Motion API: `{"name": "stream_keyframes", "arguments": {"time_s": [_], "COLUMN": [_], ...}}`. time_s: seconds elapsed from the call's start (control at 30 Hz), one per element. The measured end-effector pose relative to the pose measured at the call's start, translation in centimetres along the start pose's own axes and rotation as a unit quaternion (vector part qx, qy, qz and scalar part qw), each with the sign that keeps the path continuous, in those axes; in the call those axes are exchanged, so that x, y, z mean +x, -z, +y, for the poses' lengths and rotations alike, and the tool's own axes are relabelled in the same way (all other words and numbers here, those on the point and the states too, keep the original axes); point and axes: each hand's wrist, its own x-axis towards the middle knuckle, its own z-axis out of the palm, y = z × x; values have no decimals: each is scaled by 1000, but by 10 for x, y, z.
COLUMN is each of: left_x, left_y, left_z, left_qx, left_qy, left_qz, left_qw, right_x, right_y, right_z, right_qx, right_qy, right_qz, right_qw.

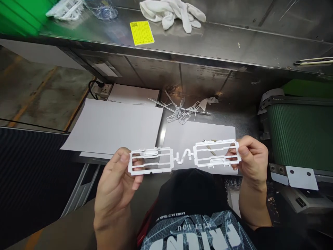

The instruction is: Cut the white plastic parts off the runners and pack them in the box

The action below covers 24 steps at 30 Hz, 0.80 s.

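A white plastic part (169,168) made of two slotted rectangular frames, joined by a wavy S-shaped piece in the middle, is held up in front of my body. My left hand (117,184) pinches the outer end of the left frame, thumb on top and fingers behind. At the far end of the right frame, my right hand (252,161) grips the edge between thumb and fingers. The part stretches nearly level between both hands, above a white sheet (177,135) on the metal bench.
Thin white plastic pieces (179,113) lie piled behind the part. White boards (114,125) are at left, beside a power socket (104,90). A green conveyor belt (299,135) stands at right. White gloves (174,12) and a yellow label (142,33) rest on the upper shelf (223,48).
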Motion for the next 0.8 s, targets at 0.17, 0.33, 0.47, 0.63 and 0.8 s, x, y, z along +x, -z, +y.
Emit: {"name": "stream_keyframes", "arguments": {"time_s": [0.17, 0.33, 0.47, 0.63, 0.8], "left_x": [-2, -1, -4, -11, -12], "left_y": [-3, -1, -3, -10, -11], "left_z": [-5, -9, -7, -5, -6], "left_qx": [67, 95, 104, 92, 94], "left_qy": [-212, -288, -311, -283, -292], "left_qz": [51, 54, 67, 97, 118], "left_qw": [974, 952, 942, 950, 944], "right_x": [-6, -12, -11, -12, -17], "right_y": [-12, -30, -37, -34, -34], "right_z": [-11, -25, -28, -29, -31], "right_qx": [-29, -66, -104, -69, -45], "right_qy": [-33, -20, -17, -42, -46], "right_qz": [7, -17, -10, -34, -23], "right_qw": [999, 997, 994, 996, 998]}}
